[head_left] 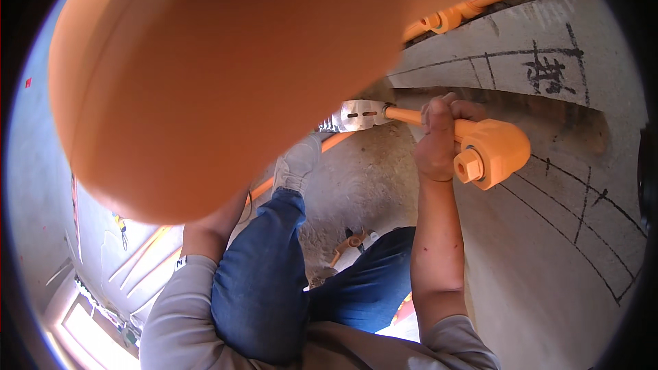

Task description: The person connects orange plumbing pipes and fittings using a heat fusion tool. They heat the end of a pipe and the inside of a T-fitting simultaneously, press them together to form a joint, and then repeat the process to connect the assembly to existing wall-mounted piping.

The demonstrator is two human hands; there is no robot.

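My right hand (pixel 439 133) is closed around an orange pipe (pixel 404 115), with fingers wrapped just behind its fitting. That fitting is an orange elbow (pixel 506 152) with a hexagonal plug (pixel 469 166) facing me. The pipe's other end meets a silver, slotted tool head (pixel 361 115), whose rear part is hidden. A large, blurred orange shape (pixel 226 82) close to the camera covers the upper left; I cannot tell what it is. My left forearm (pixel 205 233) runs up behind this shape, and my left hand is hidden.
A grey wall (pixel 548 233) with dark marker lines has a groove (pixel 541 113) cut into it at right. More orange piping (pixel 445 20) lies along the top. An orange pipe (pixel 339 140) passes by my shoe (pixel 298 161). An orange-handled tool (pixel 349 245) rests on the dusty floor.
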